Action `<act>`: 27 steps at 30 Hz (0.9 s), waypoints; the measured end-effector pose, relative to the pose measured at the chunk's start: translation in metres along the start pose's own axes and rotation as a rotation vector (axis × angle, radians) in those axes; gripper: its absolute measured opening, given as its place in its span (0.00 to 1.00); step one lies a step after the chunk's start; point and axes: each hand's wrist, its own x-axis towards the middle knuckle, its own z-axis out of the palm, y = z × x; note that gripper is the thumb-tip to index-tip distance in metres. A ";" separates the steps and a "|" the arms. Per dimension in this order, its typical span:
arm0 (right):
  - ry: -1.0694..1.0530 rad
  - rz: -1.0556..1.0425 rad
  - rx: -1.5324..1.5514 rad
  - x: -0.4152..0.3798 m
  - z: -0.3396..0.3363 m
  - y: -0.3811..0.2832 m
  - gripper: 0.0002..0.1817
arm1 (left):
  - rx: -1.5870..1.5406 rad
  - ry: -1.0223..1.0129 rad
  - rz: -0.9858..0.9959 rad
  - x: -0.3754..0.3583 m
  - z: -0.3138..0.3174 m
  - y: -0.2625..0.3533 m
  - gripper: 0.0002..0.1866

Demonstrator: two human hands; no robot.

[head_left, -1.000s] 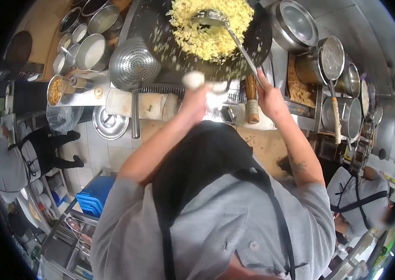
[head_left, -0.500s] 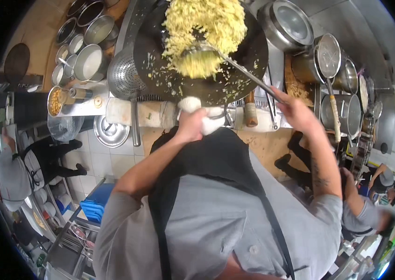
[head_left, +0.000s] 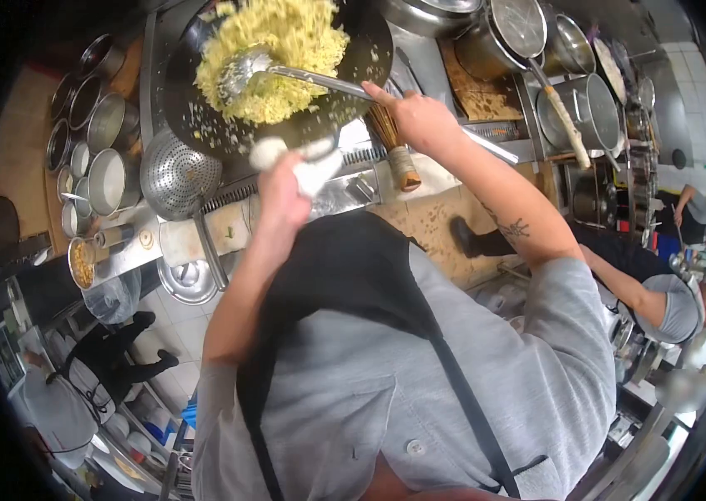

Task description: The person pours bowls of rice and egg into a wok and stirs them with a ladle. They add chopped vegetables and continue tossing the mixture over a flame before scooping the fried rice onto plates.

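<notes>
1. Nearest, toward 10 o'clock from mid-view: clamping a white cloth (head_left: 321, 174) in the left hand (head_left: 284, 192), with a closed, blurred grip at the near rim of the wok (head_left: 370, 42). Cannot see beneath the cloth.
2. Toward 1 o'clock, just past a brush (head_left: 405, 171): grasping the ladle (head_left: 320, 81) by its long handle in the right hand (head_left: 424, 121), with a closed grip and one finger laid along the metal.
3. Farther, toward 11 o'clock: heaped in the wok, yellow rice (head_left: 299, 46), with the ladle's head partly buried and loose grains stuck on the dark wall.
4. Judged to be at the stirring-and-tossing step, with blurred rice toward the far side.
5. For the next move: steady the wok through the cloth, sweep the ladle low under the rice, scrape down stray grains, avoid spilling over the rim.
6. Beside the wok, toward 10 o'clock: a strainer (head_left: 178, 171). Toward 2 o'clock: a steel pot (head_left: 595, 113).
7. Farthest, well apart: a person (head_left: 61, 409) toward 8 o'clock, a co-worker (head_left: 658, 301) toward 3.
</notes>
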 end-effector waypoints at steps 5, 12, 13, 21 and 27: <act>0.269 -0.246 0.292 -0.028 -0.060 -0.020 0.15 | 0.076 -0.109 -0.020 0.083 -0.004 0.026 0.09; -1.534 0.042 2.074 -0.163 0.067 -0.004 0.15 | 0.002 -0.207 -0.063 0.150 -0.022 0.018 0.10; -1.587 0.215 2.037 -0.163 0.088 0.003 0.15 | -0.007 -0.211 -0.062 0.153 -0.022 0.020 0.10; 0.434 0.136 0.113 0.024 -0.010 0.005 0.25 | 0.049 -0.153 -0.036 0.122 -0.001 0.029 0.11; -0.099 0.083 0.577 -0.007 -0.010 -0.016 0.24 | 0.054 0.012 -0.116 0.011 0.021 0.031 0.15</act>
